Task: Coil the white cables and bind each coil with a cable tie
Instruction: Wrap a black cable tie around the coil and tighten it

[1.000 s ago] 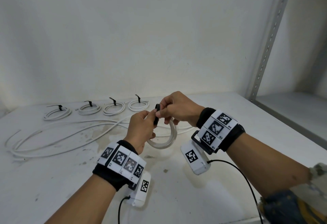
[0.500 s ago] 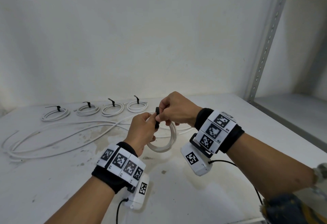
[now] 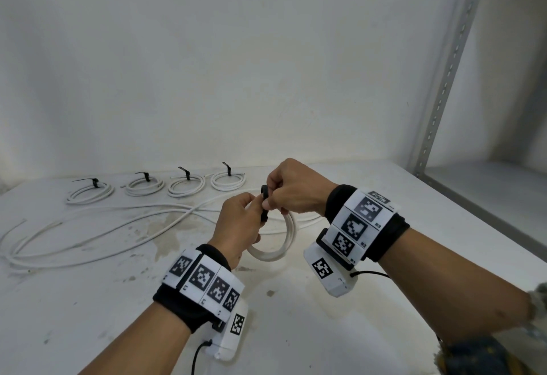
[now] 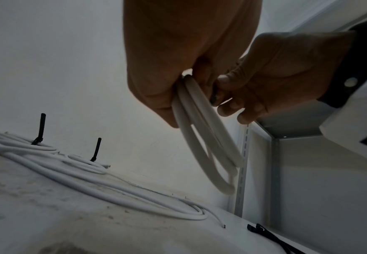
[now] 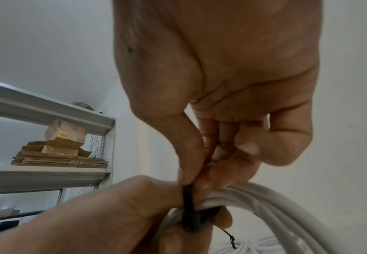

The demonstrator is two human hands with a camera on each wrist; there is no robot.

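A small white cable coil (image 3: 282, 244) hangs above the table between both hands. My left hand (image 3: 241, 220) grips the top of the coil (image 4: 202, 137). A black cable tie (image 3: 264, 203) wraps the coil (image 5: 265, 204) there. My right hand (image 3: 291, 189) pinches the strap of the cable tie (image 5: 188, 202) between thumb and forefinger, just above its head. In the left wrist view the tie (image 4: 213, 96) shows only as a dark sliver between the fingers. Loose white cables (image 3: 88, 235) lie spread on the table to the left.
Several tied coils (image 3: 186, 185) sit in a row by the back wall. A spare black tie (image 4: 269, 237) lies on the white table (image 3: 296, 330) at the right. A perforated metal upright (image 3: 444, 78) and a grey shelf stand at the right. Cardboard (image 5: 58, 154) is stacked on a shelf.
Both hands stay together on the coil and tie; the hands and coil have barely shifted. The head view has drifted slightly.
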